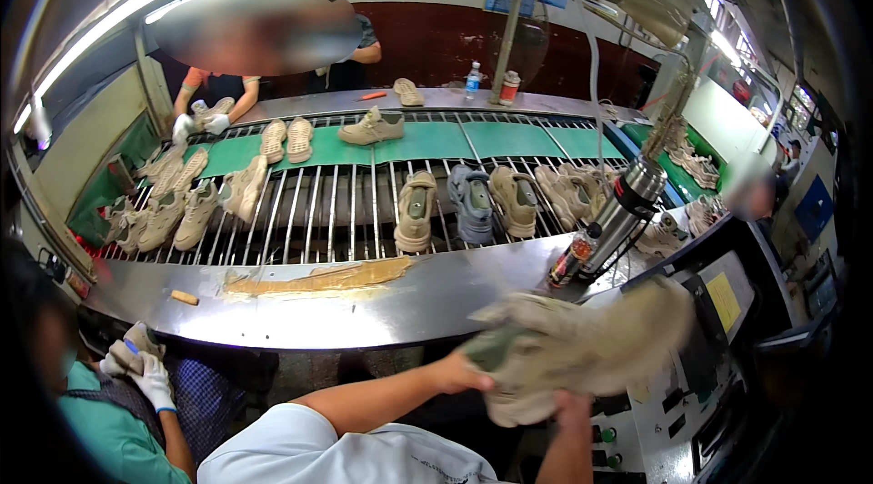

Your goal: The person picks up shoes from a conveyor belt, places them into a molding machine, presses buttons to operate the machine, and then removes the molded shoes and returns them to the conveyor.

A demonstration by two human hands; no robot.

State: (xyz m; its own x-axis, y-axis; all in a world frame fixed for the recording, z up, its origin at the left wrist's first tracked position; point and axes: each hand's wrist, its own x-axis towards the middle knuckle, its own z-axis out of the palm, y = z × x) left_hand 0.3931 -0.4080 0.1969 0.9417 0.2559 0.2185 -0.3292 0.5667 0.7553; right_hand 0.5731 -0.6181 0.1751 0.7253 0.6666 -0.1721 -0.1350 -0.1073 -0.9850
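Observation:
A beige sneaker (591, 343), smeared by motion, is held in front of me at the lower right, over the near edge of the metal ledge. Its greenish inner side shows at the left end. I cannot tell whether a second shoe is bunched with it. My left hand (462, 373) is closed on the sneaker's left end, with some fingers hidden behind it. From below, my right hand (573, 407) grips its underside; those fingers are blurred and partly hidden. Closest to the held sneaker on the ledge is a bottle with a dark drink (575, 255).
A steel thermos (627, 202) stands beside the bottle. Beyond the metal ledge (300, 316), a roller conveyor (350, 211) with a green belt (427, 140) carries several sneakers. A gloved co-worker (136, 384) sits at my left; another (214, 98) works across the line. Machine panels (668, 420) flank my right.

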